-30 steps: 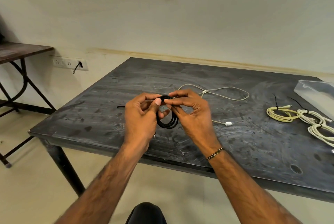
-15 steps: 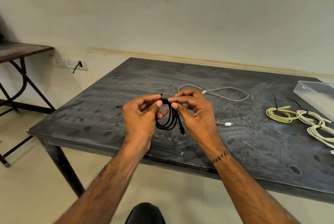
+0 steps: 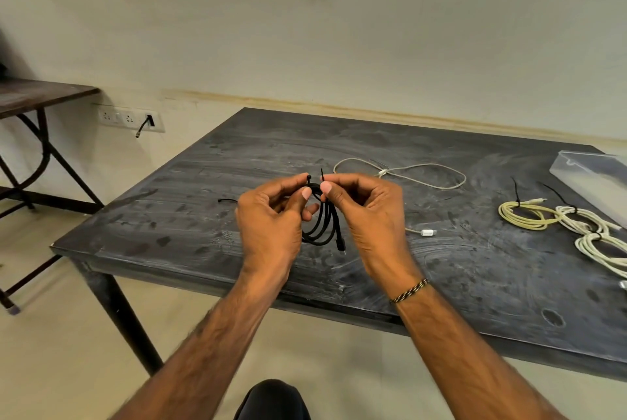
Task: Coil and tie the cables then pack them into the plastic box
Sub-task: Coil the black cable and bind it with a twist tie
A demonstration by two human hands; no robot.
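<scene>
Both hands pinch a coiled black cable above the table's near edge.

The left hand (image 3: 271,216) and right hand (image 3: 366,212) grip the black cable (image 3: 324,223) at its top, coil hanging. Beyond lie a loose white cable (image 3: 407,172) on the table (image 3: 475,270), tied coils (image 3: 529,216), and the plastic box (image 3: 597,175) far right.

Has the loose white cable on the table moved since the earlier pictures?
No. The loose white cable lies in the same loop on the table, just beyond the right hand, with its plug unmoved.
</scene>
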